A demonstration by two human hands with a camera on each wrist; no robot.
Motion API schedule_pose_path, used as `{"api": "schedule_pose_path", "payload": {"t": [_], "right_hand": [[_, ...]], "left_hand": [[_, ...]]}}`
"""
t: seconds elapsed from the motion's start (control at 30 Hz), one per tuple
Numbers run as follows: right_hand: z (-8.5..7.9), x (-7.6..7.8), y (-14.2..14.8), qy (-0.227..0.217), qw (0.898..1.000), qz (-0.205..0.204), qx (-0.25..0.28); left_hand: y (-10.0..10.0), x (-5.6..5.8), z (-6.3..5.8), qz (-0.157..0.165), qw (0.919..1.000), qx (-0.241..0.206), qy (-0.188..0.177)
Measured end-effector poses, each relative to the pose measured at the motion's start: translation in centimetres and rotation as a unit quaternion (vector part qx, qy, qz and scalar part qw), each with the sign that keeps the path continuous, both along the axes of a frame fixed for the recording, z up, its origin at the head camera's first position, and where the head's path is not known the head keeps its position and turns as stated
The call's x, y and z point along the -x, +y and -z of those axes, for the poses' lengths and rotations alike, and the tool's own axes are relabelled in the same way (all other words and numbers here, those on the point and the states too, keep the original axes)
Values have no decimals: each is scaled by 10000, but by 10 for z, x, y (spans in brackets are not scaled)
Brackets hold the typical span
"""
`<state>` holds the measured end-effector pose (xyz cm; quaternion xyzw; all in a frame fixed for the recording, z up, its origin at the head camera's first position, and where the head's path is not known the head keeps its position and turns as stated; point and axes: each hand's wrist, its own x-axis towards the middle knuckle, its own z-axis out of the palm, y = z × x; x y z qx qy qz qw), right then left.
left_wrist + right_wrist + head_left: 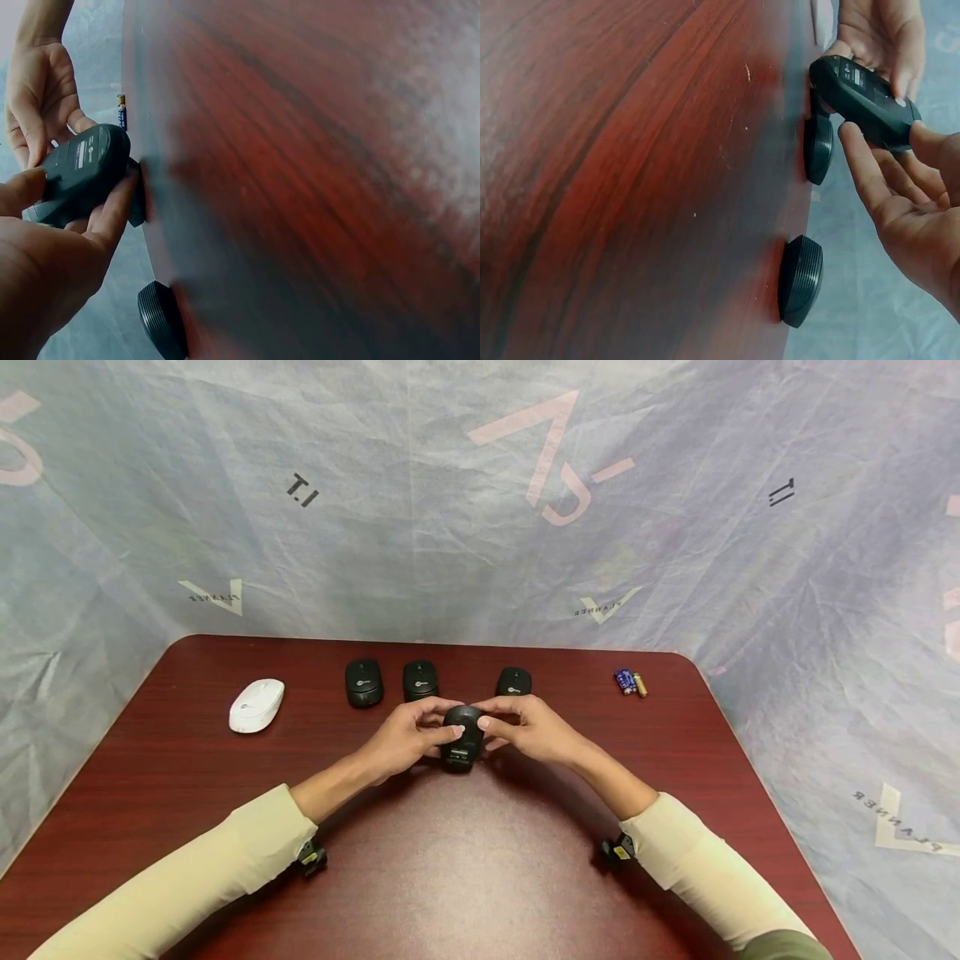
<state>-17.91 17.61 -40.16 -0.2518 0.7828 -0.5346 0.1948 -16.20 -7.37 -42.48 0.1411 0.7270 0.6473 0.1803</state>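
Held up between both hands is a black computer mouse, its underside with a small printed label facing up toward the head camera. My left hand grips it from the left, thumb on the underside and fingers beneath, as the left wrist view also shows. From the other side my right hand holds it, thumb at the underside's edge; in the right wrist view the right hand's fingers reach below the mouse.
Along the table's far side stand a white mouse and black mice. Blue batteries and a gold-coloured battery lie at the far right. A printed grey cloth hangs behind.
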Motion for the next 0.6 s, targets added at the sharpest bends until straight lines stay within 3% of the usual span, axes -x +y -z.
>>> {"api": "schedule_pose_path", "payload": {"t": [0.13, 0.3, 0.43, 0.6], "right_hand": [[0, -3, 2, 666, 9975, -55, -238], [-2, -8, 5, 1617, 9847, -98, -644], [2, -11, 6, 1885, 9796, -199, -668], [8, -18, 4, 2229, 9722, -470, -542]], "left_hand": [[-3, 0, 0, 160, 9994, 135, 266], [-12, 1, -2, 534, 9873, 750, 1295], [-17, 0, 0, 787, 9659, 1153, 2180], [-20, -3, 4, 1179, 9252, 1522, 3272]]}}
